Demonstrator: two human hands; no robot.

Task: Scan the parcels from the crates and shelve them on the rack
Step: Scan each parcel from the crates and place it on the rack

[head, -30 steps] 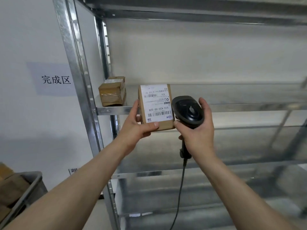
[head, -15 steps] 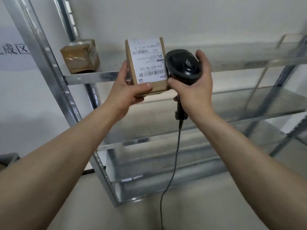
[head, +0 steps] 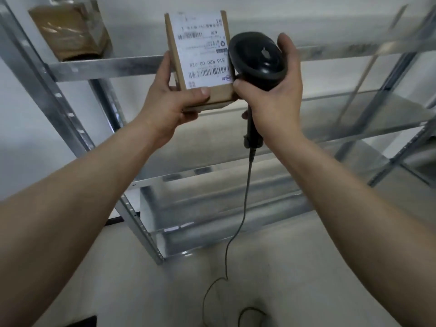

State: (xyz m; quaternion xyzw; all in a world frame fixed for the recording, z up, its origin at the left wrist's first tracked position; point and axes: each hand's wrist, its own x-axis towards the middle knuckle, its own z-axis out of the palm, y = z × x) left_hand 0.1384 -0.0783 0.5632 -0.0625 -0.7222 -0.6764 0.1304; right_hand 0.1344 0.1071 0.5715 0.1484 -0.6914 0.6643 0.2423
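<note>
Left hand [head: 169,102] grips parcel [head: 203,57] upright, long axis vertical, label facing camera, upside down. Right hand [head: 273,95] wraps scanner [head: 258,56] beside parcel's right edge.

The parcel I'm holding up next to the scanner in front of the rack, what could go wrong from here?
1. The left hand holds the labelled parcel only by its lower end, thumb across the front; it could tip or slip as it goes onto the shelf.
2. The scanner in the right hand trails a cable that loops on the floor, a possible snag or trip.
3. The taped parcel already sits on that shelf; a careless placement might knock it.
</note>
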